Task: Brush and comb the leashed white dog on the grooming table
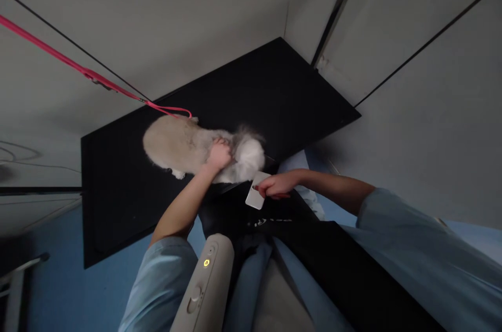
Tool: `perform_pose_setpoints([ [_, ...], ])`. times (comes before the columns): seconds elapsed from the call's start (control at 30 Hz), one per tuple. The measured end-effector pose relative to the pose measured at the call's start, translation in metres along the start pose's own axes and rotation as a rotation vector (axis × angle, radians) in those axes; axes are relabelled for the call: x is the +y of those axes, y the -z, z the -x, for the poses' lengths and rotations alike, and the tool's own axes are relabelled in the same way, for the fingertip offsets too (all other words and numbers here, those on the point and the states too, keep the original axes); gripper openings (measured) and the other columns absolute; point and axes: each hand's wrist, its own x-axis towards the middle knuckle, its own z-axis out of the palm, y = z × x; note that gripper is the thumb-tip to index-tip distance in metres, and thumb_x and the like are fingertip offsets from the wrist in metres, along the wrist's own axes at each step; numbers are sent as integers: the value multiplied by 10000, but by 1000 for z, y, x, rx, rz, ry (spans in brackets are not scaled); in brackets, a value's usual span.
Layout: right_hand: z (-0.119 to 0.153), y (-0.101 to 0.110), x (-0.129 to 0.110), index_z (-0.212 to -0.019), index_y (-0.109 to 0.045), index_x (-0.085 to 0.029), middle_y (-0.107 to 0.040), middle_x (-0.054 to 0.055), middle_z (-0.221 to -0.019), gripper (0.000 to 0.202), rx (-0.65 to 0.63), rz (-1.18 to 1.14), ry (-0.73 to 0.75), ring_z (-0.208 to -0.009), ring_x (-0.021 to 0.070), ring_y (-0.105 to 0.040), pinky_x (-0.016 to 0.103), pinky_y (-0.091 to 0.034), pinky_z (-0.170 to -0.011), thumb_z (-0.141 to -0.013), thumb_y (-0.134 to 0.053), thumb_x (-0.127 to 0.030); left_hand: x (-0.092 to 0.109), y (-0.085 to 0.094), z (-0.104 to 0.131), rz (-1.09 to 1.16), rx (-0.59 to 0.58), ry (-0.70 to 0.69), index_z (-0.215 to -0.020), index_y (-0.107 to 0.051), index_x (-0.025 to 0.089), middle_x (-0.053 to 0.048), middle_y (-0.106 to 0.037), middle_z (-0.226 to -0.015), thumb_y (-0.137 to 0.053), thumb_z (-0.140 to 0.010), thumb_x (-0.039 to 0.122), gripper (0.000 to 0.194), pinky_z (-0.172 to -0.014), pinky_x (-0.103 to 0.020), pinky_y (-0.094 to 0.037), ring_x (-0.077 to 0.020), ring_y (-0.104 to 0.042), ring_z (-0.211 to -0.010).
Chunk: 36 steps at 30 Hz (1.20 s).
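Observation:
A fluffy animal, cream at one end and white and grey at the other (172, 144), is on a black tabletop (270, 86). A pink leash (121, 92) ends in a loop by the cream end. My left hand (219, 154) is closed on the fur at the neck, beside the white fluffy head. Just in front of that head, my right hand (280, 184) grips a flat white rectangular tool (255, 197) with rounded corners. Whether it is a brush I cannot tell; its underside is hidden.
A pale grey tubular device (207, 279) with a lit yellow button and a slider rises in front of my chest. My black apron (282, 238) reaches the table's near edge. Thin dark cords (427, 44) run to the table's corners, and grey walls (176, 8) stand behind.

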Motion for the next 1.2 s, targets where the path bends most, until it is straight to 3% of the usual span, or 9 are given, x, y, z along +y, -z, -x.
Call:
perform_pose_setpoints([
  [0.17, -6, 2, 1, -942, -458, -179, -513, -103, -578, 212, 226, 5, 100, -356, 38, -454, 141, -298, -381, -818, -371, -31, -1, 2, 12, -46, -43, -23, -760, -729, 116, -194, -700, -967, -559, -711, 206, 198, -988, -467, -429, -328, -591, -1067],
  [0.3, -11, -3, 6, -919, -493, -160, -505, -87, -529, 206, -123, 52, -20, -379, 67, -480, 164, -350, -405, -816, -375, -26, -1, 4, 14, -62, -32, -20, -860, -737, 97, -189, -687, -1099, -533, -743, 176, 248, -1048, -455, -384, -313, -564, -1124],
  [0.47, -13, 4, 7, -964, -453, -181, -515, -93, -608, 194, 268, 28, 111, -381, 43, -454, 148, -328, -401, -855, -363, -48, 1, 8, 16, -100, -70, -13, -957, -737, 86, -191, -673, -1183, -533, -773, 166, 286, -1053, -453, -388, -321, -558, -1150],
  [0.63, -6, 1, 2, -927, -497, -160, -515, -77, -584, 221, -63, 100, -51, -369, 59, -469, 163, -330, -395, -805, -379, -18, 2, 8, 22, -130, -49, -59, -1020, -729, 92, -195, -664, -1206, -519, -796, 157, 314, -1057, -458, -394, -323, -548, -1183],
  [0.8, -6, -1, -4, -976, -472, -169, -507, -86, -615, 214, 265, 95, 18, -377, 48, -467, 155, -326, -392, -862, -352, -33, 2, 7, 24, -123, -54, -71, -1005, -736, 118, -180, -664, -1213, -530, -796, 163, 298, -1052, -449, -409, -317, -560, -1178],
  [0.93, -7, -8, 1, -920, -486, -162, -499, -88, -531, 214, -18, 60, -112, -373, 67, -477, 157, -332, -396, -822, -370, -11, 6, 7, 24, -80, -67, -56, -1007, -732, 134, -179, -648, -1243, -549, -761, 124, 307, -1078, -453, -394, -320, -537, -1226],
  [1.0, -9, -8, 1, -953, -505, -159, -518, -88, -545, 217, 27, 17, -55, -371, 60, -464, 156, -331, -401, -837, -380, -24, 7, 6, 24, -45, -70, -43, -1010, -725, 127, -187, -643, -1243, -559, -766, 127, 296, -1086, -451, -390, -325, -535, -1232],
  [1.1, -12, -7, 5, -953, -516, -156, -535, -84, -561, 142, 246, -20, 39, -382, 53, -468, 153, -327, -415, -888, -415, -81, 8, 6, 27, -34, -71, -24, -1058, -703, 87, -207, -641, -1223, -555, -800, 148, 304, -1097, -463, -376, -336, -549, -1207],
  [1.2, -2, -18, 20, -943, -543, -140, -603, -31, -595, 172, 66, -137, 63, -444, 69, -519, 158, -329, -433, -933, -525, -311, 8, 12, 30, 16, 18, 70, -1280, -602, 59, -212, -602, -1289, -552, -787, 131, 500, -1080, -456, -403, -335, -541, -1233],
])
